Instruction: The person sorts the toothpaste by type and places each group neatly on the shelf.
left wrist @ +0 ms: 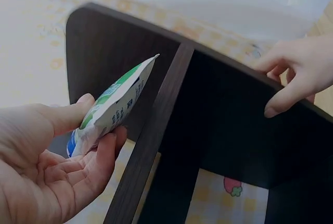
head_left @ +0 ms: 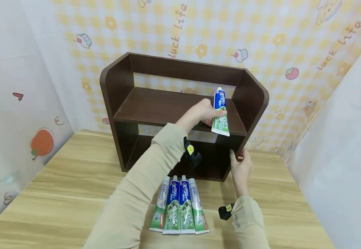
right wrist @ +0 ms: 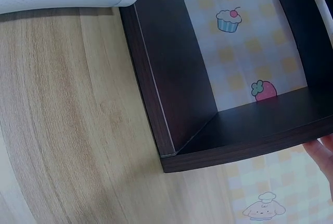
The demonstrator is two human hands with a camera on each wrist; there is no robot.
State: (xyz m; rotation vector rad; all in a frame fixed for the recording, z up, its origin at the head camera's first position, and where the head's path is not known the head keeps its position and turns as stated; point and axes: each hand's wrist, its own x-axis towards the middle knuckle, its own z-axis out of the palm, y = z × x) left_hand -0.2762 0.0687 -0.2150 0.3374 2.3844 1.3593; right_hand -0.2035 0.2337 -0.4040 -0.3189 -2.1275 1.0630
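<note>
My left hand [head_left: 206, 112] pinches a toothpaste tube [head_left: 220, 101], blue above and green below, between thumb and fingers. Its white cap points up, and its flat crimped end points down in front of the upper board of a dark brown two-tier shelf [head_left: 160, 105]. In the left wrist view the tube [left wrist: 115, 99] is tilted, its flat end near the shelf's divider board. Lower down, my right hand [head_left: 242, 168] grips the front edge of the shelf's right side panel, thumb on the inner face and fingers outside. The right wrist view catches only its fingers [right wrist: 323, 157] at the frame's edge.
Several toothpaste tubes lie side by side on the wooden table [head_left: 74, 186] before the shelf: two blue-green ones [head_left: 185, 204] in the middle, a white-green one [head_left: 199, 207] at either side. A patterned yellow-checked cloth [head_left: 155, 31] hangs behind, with pale sheets left and right.
</note>
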